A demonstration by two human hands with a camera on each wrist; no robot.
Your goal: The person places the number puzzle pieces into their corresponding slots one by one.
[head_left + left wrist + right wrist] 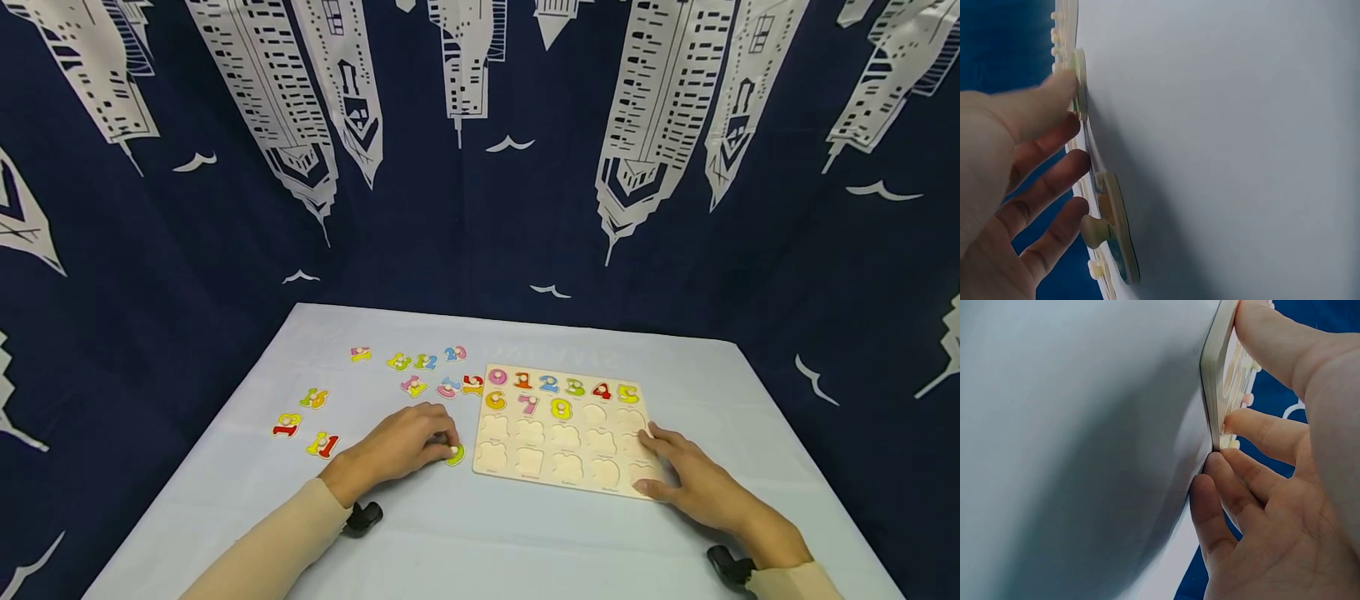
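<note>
On the white table lies a wooden number puzzle board (558, 486), its upper slots filled with colored digits and its lower slots bare. My left hand (408, 442) is just left of the board, with thumb and index finger pinching a green number piece (456, 457) near its small knob. The fingers hide part of that piece, so its digit is unclear. In the left wrist view, the thumb covers the green piece (1081, 87) and the other fingers hang apart. My right hand (693, 479) rests its thumb and fingertips against the board's right side, fingers loosely extended.
Loose two-digit pieces lie left of the board, among them a red-and-yellow 11 (323, 445), an 18 (287, 425), a 16 (314, 397) and a 20 (455, 354). A red-and-yellow piece (472, 384) lies against the board's upper left edge. A dark patterned cloth (465, 225) hangs behind.
</note>
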